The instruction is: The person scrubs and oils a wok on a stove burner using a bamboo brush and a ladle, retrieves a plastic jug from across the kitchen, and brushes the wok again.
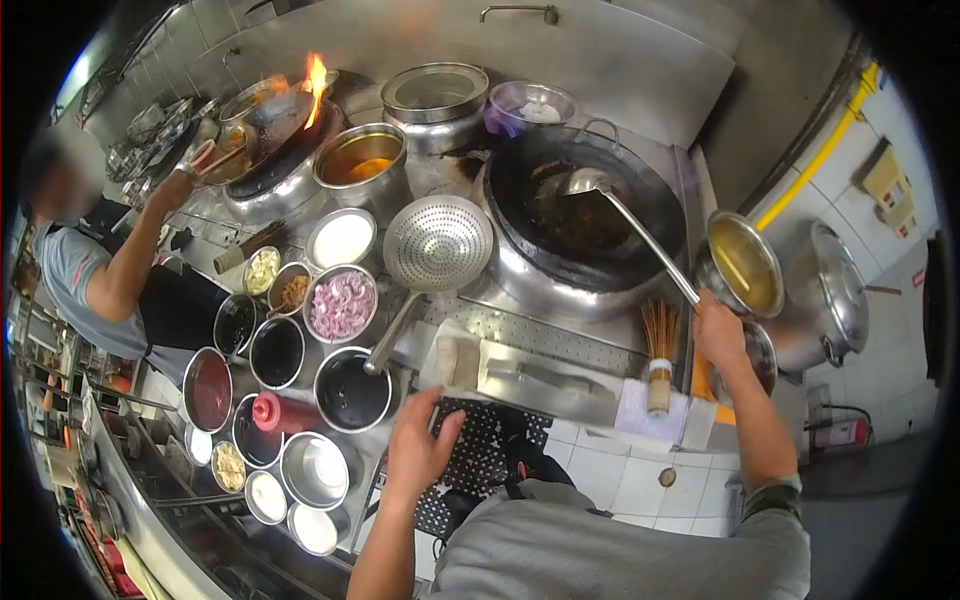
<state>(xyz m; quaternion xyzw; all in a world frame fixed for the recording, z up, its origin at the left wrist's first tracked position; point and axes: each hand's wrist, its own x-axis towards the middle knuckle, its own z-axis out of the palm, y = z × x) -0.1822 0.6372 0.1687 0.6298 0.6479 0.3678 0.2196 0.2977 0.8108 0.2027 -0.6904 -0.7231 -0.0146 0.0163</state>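
Note:
My right hand [718, 328] is closed round the handle of a long metal ladle [650, 243]. The ladle's bowl rests inside a large dark wok [510, 215], over brownish liquid. My left hand [422, 440] is open and holds nothing, its fingers apart near the counter edge. Just above it lies a folded cloth [457, 360]. A perforated strainer [438, 243] lies left of the wok, its handle pointing down toward a container of dark liquid [354, 390].
At the left, a co-worker [95, 275] holds a pan by a flaming wok [285, 125]. Bowls of sliced onion [342, 304], sauces and a red bottle [285, 412] crowd the left counter. A bamboo brush [660, 345] stands near my right hand, beside metal pots [830, 300].

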